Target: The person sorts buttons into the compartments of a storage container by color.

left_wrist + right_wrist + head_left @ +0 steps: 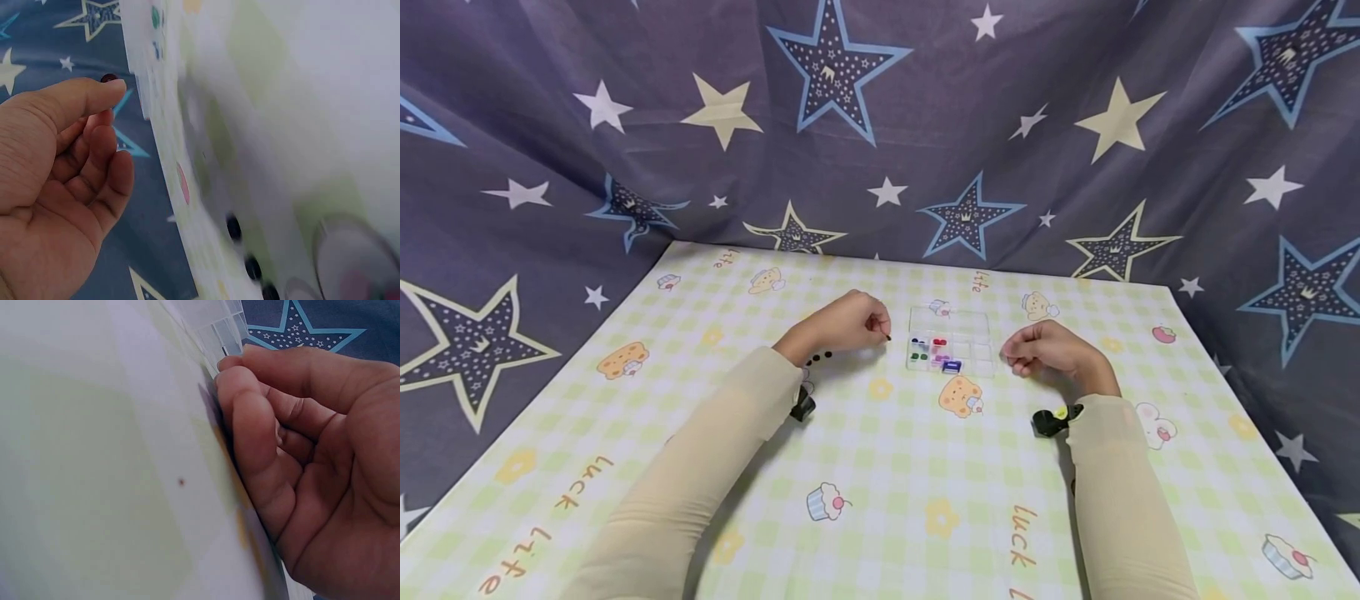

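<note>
In the head view, my left hand (852, 322) is raised over the table, left of a clear plastic compartment box (973, 352). Its thumb and forefinger pinch a small dark round piece (109, 78). Several black round pieces (252, 267) lie in a row on the table by the left wrist. The box's lid (955, 320) lies back, and small dark blue, green, red and pink pieces (939, 342) sit in its left compartments. A blue rectangular item (952, 367) is at the box's front edge. My right hand (1051, 346) rests beside the box's right side, fingers loosely bent, nothing visible in them.
A checked tablecloth (880, 500) with printed cupcakes, flowers and bread shapes covers the table. A dark cloth with stars (880, 100) hangs behind the table. Each wrist wears a black camera mount (1051, 421).
</note>
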`<state>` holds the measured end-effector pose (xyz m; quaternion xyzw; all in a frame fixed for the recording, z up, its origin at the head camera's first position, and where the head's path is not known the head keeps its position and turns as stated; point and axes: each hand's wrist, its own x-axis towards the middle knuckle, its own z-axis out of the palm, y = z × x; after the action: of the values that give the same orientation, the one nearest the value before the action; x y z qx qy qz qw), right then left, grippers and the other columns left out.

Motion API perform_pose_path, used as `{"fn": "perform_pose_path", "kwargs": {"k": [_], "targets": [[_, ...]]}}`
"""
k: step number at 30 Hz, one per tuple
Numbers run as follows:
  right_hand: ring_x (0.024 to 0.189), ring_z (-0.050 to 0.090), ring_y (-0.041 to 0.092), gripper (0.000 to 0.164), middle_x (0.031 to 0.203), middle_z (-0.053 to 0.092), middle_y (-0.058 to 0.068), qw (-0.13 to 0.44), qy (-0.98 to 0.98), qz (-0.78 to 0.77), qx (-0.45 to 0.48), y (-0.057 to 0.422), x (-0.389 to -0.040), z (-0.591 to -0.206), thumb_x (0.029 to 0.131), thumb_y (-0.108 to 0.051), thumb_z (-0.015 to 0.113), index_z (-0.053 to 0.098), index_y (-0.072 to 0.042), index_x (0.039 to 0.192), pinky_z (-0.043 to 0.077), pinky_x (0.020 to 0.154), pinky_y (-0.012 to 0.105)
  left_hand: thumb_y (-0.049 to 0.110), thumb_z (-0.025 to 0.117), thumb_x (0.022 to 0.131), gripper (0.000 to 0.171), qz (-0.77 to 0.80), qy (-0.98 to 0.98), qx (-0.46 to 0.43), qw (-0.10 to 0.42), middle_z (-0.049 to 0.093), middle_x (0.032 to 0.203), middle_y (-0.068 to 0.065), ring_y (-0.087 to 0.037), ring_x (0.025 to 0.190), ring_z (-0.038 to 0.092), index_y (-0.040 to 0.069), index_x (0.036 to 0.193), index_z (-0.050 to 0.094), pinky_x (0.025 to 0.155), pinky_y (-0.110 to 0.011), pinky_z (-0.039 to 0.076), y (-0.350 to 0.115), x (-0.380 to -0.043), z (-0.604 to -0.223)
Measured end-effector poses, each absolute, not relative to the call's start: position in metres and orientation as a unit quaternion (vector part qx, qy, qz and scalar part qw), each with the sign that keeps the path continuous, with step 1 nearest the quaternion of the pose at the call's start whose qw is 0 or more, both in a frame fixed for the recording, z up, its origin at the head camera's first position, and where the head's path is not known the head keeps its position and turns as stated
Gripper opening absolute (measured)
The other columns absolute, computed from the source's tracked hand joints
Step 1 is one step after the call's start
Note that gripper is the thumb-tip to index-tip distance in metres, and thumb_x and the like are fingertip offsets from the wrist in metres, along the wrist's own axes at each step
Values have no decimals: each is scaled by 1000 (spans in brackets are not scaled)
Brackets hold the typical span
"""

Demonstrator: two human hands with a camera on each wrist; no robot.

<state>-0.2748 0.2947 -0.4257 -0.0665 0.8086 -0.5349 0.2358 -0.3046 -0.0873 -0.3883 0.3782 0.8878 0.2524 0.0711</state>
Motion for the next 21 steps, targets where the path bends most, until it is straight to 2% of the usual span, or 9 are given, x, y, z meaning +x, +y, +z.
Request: {"fn": "perform_pose_path", "kwargs": {"k": [9,21], "targets": [[68,65,15,24,87,70,14,235,810,-534,-65,295,-276,-426,104,-7,56,66,14,112,58,66,30,5,69,89,10,257,879,398,55,67,78,3,-11,71,56,14,84,71,71,-27,47,-48,-308,-391],[69,67,15,24,88,71,13,235,806,-540,-62,295,-275,-425,103,-6,58,68,13,112,59,68,30,6,72,92,8,276,863,417,76,68,79,3,-10,71,58,12,85,72,69,-22,48,-10,-304,-395]]}}
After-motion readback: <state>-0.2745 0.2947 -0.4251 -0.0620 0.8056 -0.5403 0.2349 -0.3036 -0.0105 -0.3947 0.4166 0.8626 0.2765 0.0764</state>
